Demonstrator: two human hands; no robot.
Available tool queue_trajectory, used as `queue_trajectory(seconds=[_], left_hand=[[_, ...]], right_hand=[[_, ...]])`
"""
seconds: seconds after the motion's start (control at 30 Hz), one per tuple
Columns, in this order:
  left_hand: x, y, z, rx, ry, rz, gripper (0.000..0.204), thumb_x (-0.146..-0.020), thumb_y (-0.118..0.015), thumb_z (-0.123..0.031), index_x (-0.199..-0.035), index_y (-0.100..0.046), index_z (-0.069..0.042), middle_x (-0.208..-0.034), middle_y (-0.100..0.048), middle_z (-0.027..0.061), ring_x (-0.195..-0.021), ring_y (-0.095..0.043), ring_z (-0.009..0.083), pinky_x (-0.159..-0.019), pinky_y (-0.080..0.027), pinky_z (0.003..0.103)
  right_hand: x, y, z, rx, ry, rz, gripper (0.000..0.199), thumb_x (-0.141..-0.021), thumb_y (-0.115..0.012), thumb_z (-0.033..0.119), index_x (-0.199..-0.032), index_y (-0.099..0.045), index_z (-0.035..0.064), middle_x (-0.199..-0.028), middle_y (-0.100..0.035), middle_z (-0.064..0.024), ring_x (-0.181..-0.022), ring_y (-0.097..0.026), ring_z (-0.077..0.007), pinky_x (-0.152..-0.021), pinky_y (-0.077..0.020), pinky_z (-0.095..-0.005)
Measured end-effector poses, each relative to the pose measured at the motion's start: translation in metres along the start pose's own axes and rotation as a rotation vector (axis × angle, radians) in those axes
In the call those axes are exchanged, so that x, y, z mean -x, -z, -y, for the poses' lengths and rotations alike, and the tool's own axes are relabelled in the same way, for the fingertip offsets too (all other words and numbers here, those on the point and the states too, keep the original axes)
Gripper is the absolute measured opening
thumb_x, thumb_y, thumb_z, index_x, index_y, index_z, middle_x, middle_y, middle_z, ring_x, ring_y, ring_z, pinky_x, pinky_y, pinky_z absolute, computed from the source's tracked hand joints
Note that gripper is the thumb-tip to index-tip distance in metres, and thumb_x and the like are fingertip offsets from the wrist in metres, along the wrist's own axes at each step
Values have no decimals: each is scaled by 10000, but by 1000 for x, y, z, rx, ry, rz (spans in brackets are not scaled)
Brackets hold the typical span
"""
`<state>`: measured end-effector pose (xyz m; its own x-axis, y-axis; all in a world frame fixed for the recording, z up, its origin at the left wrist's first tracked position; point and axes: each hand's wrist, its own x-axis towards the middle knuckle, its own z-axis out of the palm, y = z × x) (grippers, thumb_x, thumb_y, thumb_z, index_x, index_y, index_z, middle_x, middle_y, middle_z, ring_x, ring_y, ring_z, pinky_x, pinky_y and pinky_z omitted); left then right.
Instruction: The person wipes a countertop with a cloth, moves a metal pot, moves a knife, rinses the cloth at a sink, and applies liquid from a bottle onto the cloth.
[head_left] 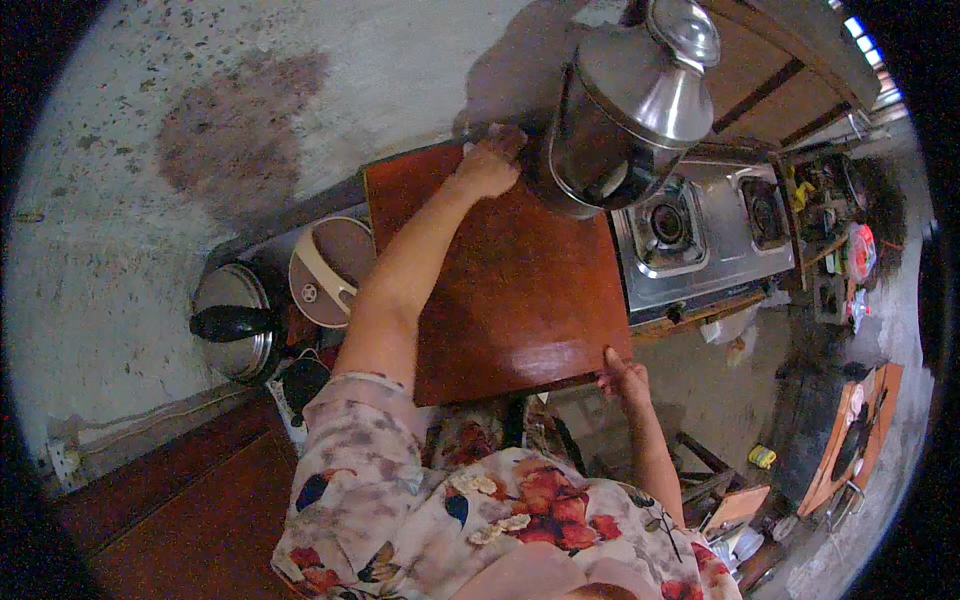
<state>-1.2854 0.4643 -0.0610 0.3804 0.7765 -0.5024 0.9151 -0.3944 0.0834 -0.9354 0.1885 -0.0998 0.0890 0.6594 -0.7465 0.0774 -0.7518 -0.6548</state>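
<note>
No pkgs or labels legible. Red-brown board (510, 290) lying flat btwn gas stove (690, 235) & rice cooker (330, 268). Left hand (490, 165) gripping its far edge, fingers curled over. Right hand (625, 380) pinching near right corner. Steel pot (625, 110) sitting just beside left hand.

The steel pot (625, 105) hides the board's (505, 280) far corner, and the right hand's (622, 380) fingers curl underneath.
</note>
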Motion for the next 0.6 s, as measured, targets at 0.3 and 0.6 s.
queue_trajectory(seconds=[0.3,0.6], left_hand=[[102,-103,-87,254,-65,-560,620,-858,-449,-230,-1396,-280,28,-1492,-207,178,-1393,-140,350,-1125,-143,478],[14,-66,-18,185,235,-692,596,-891,-374,-325,-1406,-299,-37,-1481,-262,133,-1359,-203,379,-1120,-120,498]], right_hand=[[7,1,1,-23,-8,22,485,-787,-685,473,-652,-632,10,-544,-607,-78,-426,-534,-128,-392,-384,-243],[11,-6,13,-17,58,61,511,-798,-667,486,-651,-627,-2,-508,-584,-70,-384,-501,-124,-371,-356,-247]])
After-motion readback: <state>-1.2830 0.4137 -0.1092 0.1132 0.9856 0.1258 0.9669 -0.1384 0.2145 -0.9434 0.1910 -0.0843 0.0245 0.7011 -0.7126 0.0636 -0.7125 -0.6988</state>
